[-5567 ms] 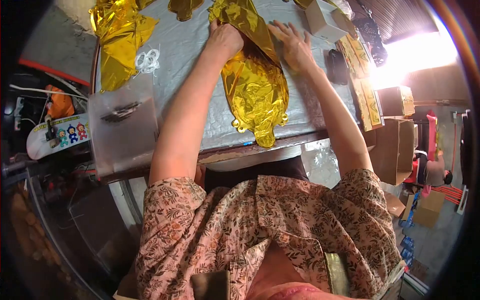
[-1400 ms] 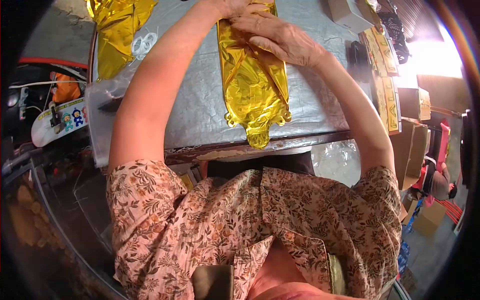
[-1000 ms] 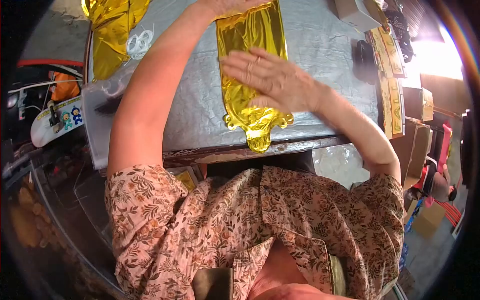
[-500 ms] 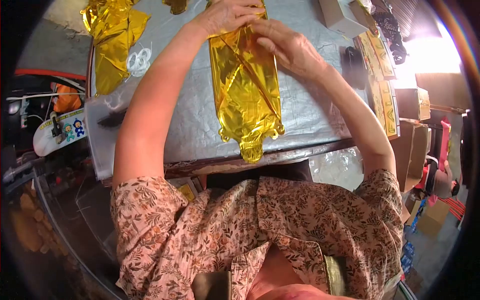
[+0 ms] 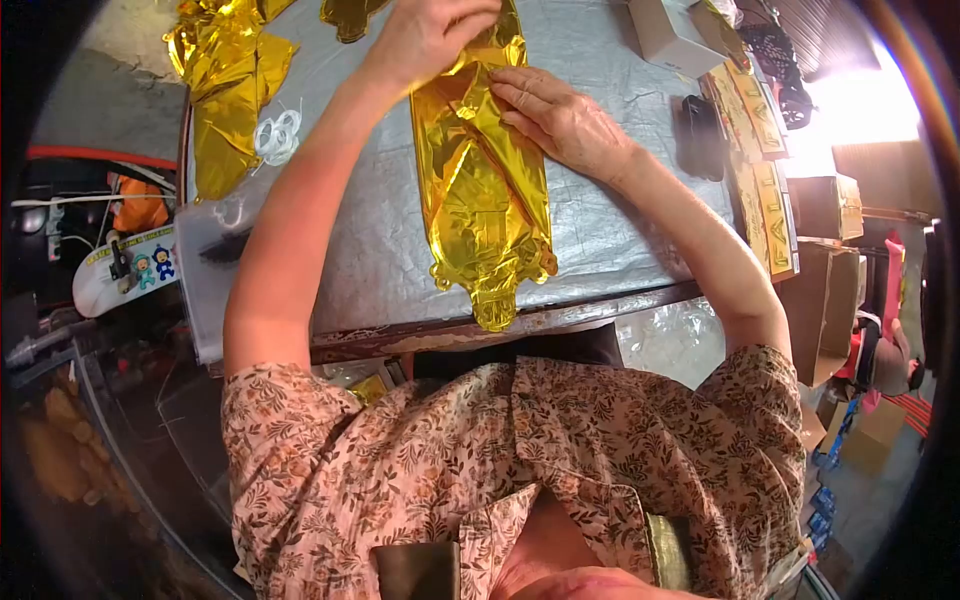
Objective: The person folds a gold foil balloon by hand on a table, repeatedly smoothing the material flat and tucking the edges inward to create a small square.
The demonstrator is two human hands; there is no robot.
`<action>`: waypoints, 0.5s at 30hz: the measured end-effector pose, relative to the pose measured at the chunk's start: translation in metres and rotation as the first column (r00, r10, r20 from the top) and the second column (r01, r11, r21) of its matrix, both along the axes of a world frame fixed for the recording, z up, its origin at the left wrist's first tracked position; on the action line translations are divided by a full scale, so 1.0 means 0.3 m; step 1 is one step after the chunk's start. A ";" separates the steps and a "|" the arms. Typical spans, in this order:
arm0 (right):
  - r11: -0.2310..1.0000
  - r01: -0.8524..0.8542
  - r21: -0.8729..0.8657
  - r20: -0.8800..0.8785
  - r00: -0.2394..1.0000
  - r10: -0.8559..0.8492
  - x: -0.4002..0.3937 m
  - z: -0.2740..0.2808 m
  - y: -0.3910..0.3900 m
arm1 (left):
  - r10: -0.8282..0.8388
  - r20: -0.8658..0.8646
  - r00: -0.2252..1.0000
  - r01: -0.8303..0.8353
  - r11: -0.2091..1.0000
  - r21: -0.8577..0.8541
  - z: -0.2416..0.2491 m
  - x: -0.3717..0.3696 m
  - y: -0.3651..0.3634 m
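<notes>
A flat, creased gold foil balloon (image 5: 485,225) lies lengthwise on the grey-covered table (image 5: 370,260), its tabbed end near the front edge. My right hand (image 5: 570,125) rests on its right side, fingers stretched out and pressing the foil. Above the balloon's upper part, at the top edge of the view, is my left hand (image 5: 435,35); its fingers are apart and partly cut off by the frame. Whether those fingertips touch the foil is hard to see. The balloon's far end runs out of view.
More gold foil (image 5: 225,120) lies at the table's left, beside a coil of white ribbon (image 5: 277,137). On the right are a dark object (image 5: 702,135), a white box (image 5: 675,40) and patterned yellow boxes (image 5: 765,215). A skateboard (image 5: 125,270) stands off the left edge.
My left hand has shifted up and left, off the foil's middle. My right hand has slid slightly down, its fingers now flatter on the foil. The balloon has moved slightly left.
</notes>
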State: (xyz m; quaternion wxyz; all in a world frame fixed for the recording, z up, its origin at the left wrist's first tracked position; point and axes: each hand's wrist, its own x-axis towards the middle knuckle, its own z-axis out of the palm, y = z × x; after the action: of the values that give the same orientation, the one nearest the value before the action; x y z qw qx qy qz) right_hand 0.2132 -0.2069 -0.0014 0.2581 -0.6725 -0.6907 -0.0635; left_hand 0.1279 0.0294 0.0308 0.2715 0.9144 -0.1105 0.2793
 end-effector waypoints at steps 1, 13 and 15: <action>1.000 0.005 0.006 0.002 1.000 -0.005 0.003 -0.002 -0.001 | 0.078 0.006 0.997 -0.078 0.997 -0.001 -0.007 -0.033 -0.026; 0.999 -0.047 0.003 0.019 0.999 0.047 0.009 0.006 0.007 | 0.189 0.039 0.981 -0.193 0.957 0.218 -0.113 -0.088 -0.090; 0.999 -0.036 0.002 0.028 0.999 0.036 0.007 0.007 0.003 | 0.194 0.003 0.981 -0.188 0.948 0.259 -0.110 -0.087 -0.092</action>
State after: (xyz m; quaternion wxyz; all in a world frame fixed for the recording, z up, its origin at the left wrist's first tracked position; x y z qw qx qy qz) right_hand 0.2152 -0.2059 0.0006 0.2504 -0.6586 -0.7062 -0.0693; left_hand 0.1020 0.0019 -0.0023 0.1233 0.9513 -0.0540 0.2773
